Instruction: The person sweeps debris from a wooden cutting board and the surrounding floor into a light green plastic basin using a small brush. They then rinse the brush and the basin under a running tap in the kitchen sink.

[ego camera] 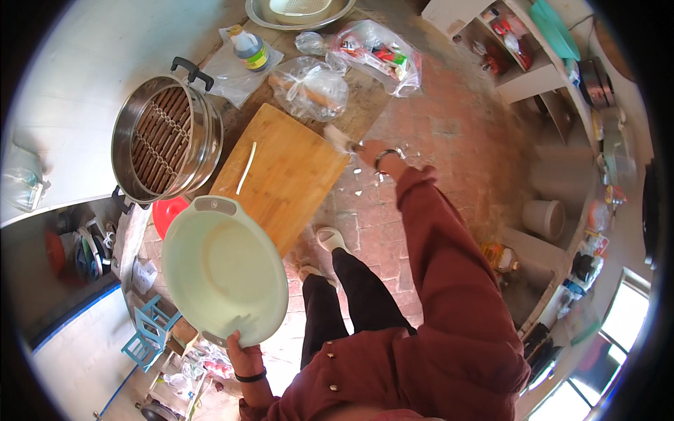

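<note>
My left hand (246, 359) grips the near rim of a pale green plastic basin (226, 263), thumb over the edge. The basin is tilted, and its inside shows with nothing in it. My right hand (375, 151) reaches out to the far corner of a wooden cutting board (287, 173). It holds a small brush-like thing with pale bristles (339, 139), blurred, over the board's edge. A thin white strip (246, 168) lies on the board. The basin's far rim overlaps the board's left corner.
A steel steamer pot (205, 147) with a slatted rack stands left of the board. Beyond are a tied plastic bag (310, 89), a sauce bottle (248, 50), a bag of packets (379, 52) and a metal basin (253, 13). White scraps (358, 192) litter the brick floor.
</note>
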The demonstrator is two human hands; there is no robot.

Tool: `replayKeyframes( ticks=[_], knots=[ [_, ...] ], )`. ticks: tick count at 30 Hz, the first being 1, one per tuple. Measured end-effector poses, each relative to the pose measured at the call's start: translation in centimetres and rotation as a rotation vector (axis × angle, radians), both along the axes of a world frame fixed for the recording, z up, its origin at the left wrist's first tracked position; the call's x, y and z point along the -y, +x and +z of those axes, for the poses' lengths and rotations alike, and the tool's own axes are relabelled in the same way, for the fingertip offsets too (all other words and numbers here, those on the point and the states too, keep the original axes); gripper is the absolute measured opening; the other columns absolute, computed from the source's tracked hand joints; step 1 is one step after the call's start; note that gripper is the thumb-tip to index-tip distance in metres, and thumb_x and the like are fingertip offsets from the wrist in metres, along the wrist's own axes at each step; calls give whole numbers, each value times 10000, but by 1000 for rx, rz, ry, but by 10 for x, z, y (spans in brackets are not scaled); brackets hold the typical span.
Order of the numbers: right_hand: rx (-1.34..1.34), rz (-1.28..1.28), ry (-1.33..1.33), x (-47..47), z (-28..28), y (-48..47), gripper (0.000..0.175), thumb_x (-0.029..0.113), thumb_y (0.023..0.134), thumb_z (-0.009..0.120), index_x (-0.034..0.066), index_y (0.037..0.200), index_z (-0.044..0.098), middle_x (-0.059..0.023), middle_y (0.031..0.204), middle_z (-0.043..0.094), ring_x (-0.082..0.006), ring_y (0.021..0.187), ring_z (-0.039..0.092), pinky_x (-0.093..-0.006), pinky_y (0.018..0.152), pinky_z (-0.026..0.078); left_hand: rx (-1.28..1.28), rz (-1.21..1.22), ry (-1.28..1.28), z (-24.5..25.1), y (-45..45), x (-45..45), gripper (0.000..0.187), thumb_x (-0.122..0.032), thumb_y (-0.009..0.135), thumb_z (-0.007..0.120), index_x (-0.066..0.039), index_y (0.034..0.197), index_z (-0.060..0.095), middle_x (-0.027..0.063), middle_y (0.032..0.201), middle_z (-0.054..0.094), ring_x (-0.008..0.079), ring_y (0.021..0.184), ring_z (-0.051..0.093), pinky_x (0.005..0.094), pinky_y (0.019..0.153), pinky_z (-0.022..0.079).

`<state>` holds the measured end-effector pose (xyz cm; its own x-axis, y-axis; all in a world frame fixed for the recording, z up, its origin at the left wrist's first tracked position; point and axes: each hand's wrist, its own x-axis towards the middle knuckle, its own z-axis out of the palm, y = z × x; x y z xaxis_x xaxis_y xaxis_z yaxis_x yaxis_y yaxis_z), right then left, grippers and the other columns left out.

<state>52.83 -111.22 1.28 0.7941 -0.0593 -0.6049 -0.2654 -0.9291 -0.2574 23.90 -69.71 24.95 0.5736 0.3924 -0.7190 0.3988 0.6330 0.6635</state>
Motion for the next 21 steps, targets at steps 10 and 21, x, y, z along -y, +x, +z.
replayKeyframes(
  ticks=[10, 21],
  knots=[
    [403, -112, 28, 38, 18, -98, 258, 235, 852, 511, 65, 1022, 606, -187, 880, 635, -383, 859, 597, -479, 740, 480, 0, -15, -70, -6, -1, 13, 462, -110, 830, 496, 13, 1261, 386, 140, 1205, 515, 275, 1103, 532, 406, 919, 474],
    [585, -120, 195, 39, 1, -131, 282, 233, 832, 538, 45, 1041, 520, -205, 863, 612, -387, 825, 589, -465, 708, 474, 11, -50, -23, -7, -7, 7, 448, -120, 830, 504, 13, 1248, 414, 119, 1228, 497, 254, 1137, 496, 392, 953, 427]
  ],
)
